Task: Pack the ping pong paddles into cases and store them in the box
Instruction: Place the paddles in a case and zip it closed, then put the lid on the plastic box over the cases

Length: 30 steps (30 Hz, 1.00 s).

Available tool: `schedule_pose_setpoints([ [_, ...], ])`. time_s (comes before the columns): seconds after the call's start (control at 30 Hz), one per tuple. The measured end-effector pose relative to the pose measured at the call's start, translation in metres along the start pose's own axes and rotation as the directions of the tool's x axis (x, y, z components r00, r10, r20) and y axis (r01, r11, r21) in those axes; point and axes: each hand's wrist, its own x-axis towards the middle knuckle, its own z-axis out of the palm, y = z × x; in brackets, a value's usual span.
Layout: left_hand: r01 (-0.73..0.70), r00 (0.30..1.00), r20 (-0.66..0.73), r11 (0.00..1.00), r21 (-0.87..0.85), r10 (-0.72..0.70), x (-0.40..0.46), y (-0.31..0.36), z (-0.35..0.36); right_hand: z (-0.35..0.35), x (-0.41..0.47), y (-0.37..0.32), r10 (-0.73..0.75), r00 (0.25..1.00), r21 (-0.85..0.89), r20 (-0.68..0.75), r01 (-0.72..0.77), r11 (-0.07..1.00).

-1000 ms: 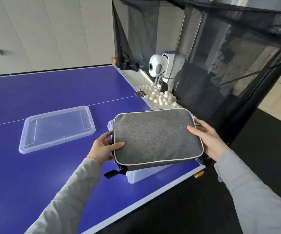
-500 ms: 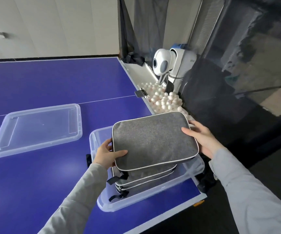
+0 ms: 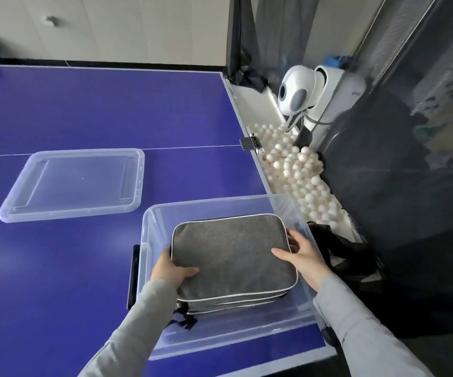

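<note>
Nearly done: both hands, left hand point(image 3: 171, 270) and right hand point(image 3: 303, 254), are gripping the grey fabric paddle case point(image 3: 232, 257) by its edges, setting it on others inside the clear plastic box point(image 3: 149, 240) on the blue desk point(image 3: 84, 110); the clear lid point(image 3: 73, 183) is lying beside, not yet on.

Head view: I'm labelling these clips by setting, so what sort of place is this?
Likely an indoor table tennis practice room: a blue ping pong table, a white ball-feeding machine, and loose white balls in a netted catch tray.
</note>
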Motion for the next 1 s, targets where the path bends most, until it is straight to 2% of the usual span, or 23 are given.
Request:
schedule_pose_setpoints([
  [0.2, 0.007, 0.997, -0.079, 0.988, 0.154, 0.005, -0.003, 0.0, 0.006, -0.001, 0.006, 0.008, -0.024, 1.0, -0.008, -0.008, 0.024, 1.0],
  [0.37, 0.024, 0.995, -0.099, 0.987, 0.158, -0.008, -0.002, -0.006, 0.008, 0.001, 0.007, 0.015, -0.059, 0.998, -0.049, -0.001, 0.059, 0.997],
  [0.6, 0.012, 0.996, -0.088, 1.0, -0.014, -0.013, -0.007, -0.016, 0.011, -0.008, 0.006, 0.021, -0.048, 0.998, -0.09, 0.046, 0.052, 0.995],
  [0.8, -0.015, 0.998, -0.061, 0.998, -0.06, 0.011, -0.016, -0.012, 0.013, -0.019, -0.001, 0.025, -0.053, 0.995, -0.167, 0.089, 0.067, 0.984],
  [1.0, -0.048, 0.998, -0.051, 0.986, -0.159, 0.04, -0.032, -0.01, 0.013, -0.023, -0.005, 0.025, -0.05, 0.993, -0.156, 0.11, 0.067, 0.985],
])
